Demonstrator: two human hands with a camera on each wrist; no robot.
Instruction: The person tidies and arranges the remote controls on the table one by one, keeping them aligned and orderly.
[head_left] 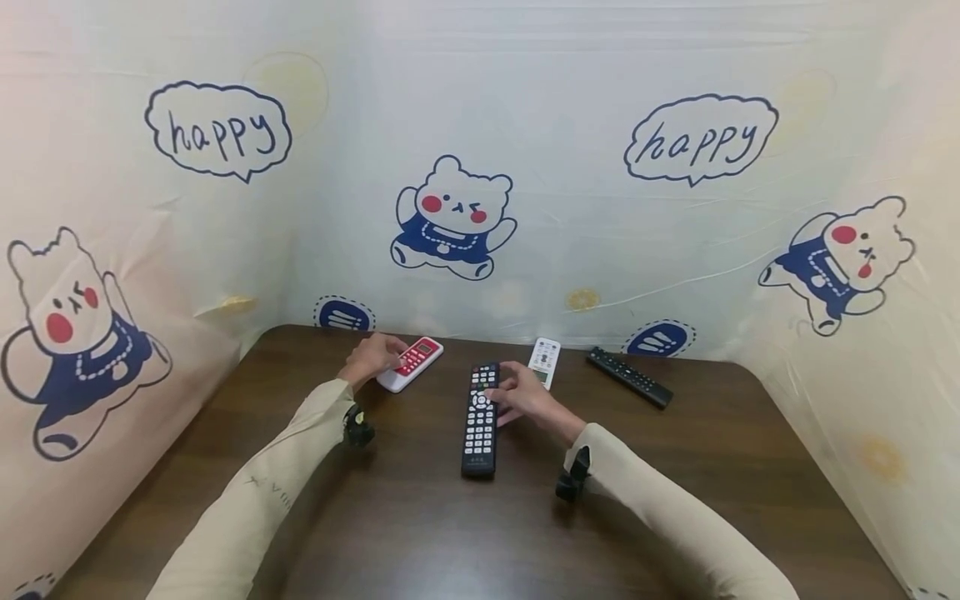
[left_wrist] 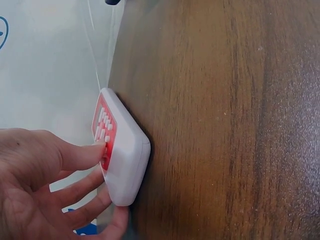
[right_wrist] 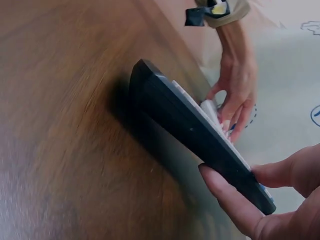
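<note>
Pointing fwd lengthwise: held blk remote (head_left: 480,433)

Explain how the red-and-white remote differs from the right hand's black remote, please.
The red-and-white remote looks short and broad; the black remote looks long and slim. The red-and-white remote has a small screen; the black remote shows none. Both have white buttons.

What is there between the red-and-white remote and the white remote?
The head view shows the far end of a black remote and the right hand holding it.
</note>
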